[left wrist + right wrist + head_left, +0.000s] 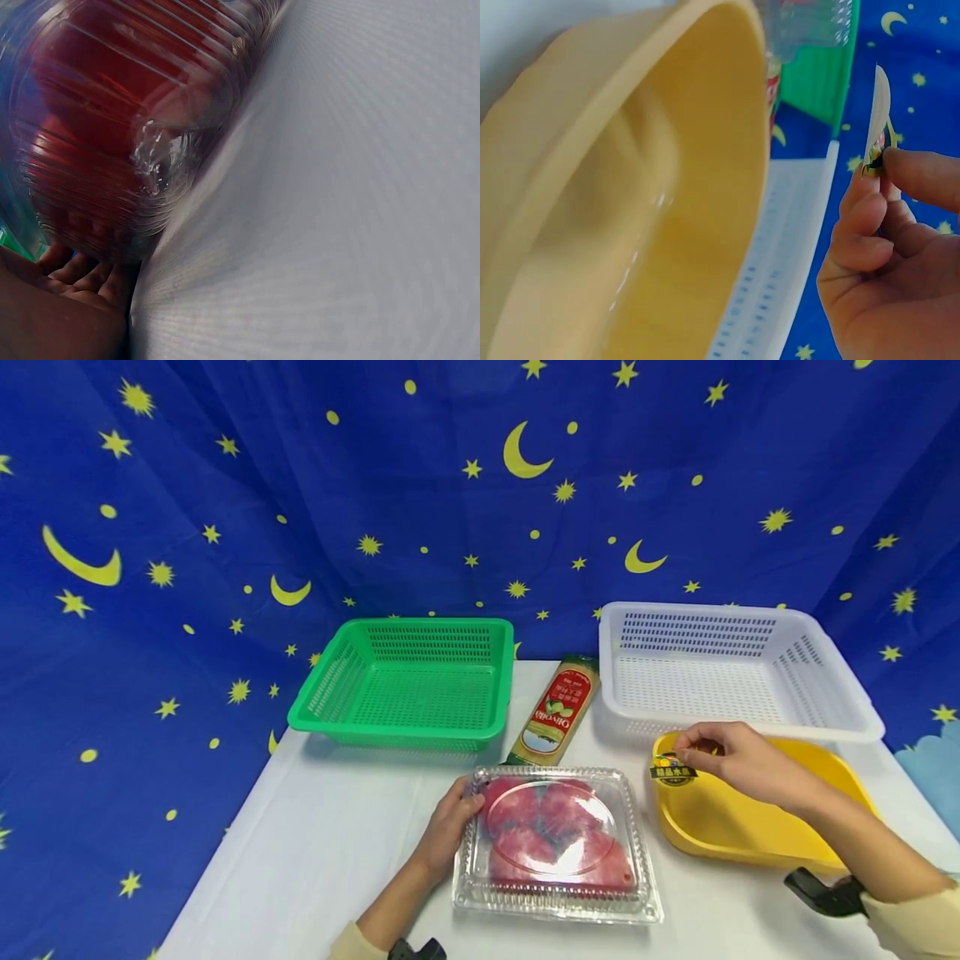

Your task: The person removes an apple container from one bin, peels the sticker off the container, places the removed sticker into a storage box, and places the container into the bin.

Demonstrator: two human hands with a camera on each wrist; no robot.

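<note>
A clear plastic clamshell box [558, 893] holds several round red fruits [517, 852] and lies on the white table. My left hand [448, 827] grips its left side near the upper corner; in the left wrist view the fingers [79, 270] meet the ribbed wall. Between thumb and fingertips, my right hand [738, 764] pinches a small black and yellow sticker label [673, 772], over the left end of a yellow basin [750, 827]. From the right wrist, the label [879, 112] shows nearly edge-on, its pale back visible.
Behind the box lies a bottle [555, 714] with a red label. A green basket [427, 693] stands at the back left, a white basket [697, 689] at the back right behind the basin. A blue star-patterned curtain [450, 485] hangs behind the table.
</note>
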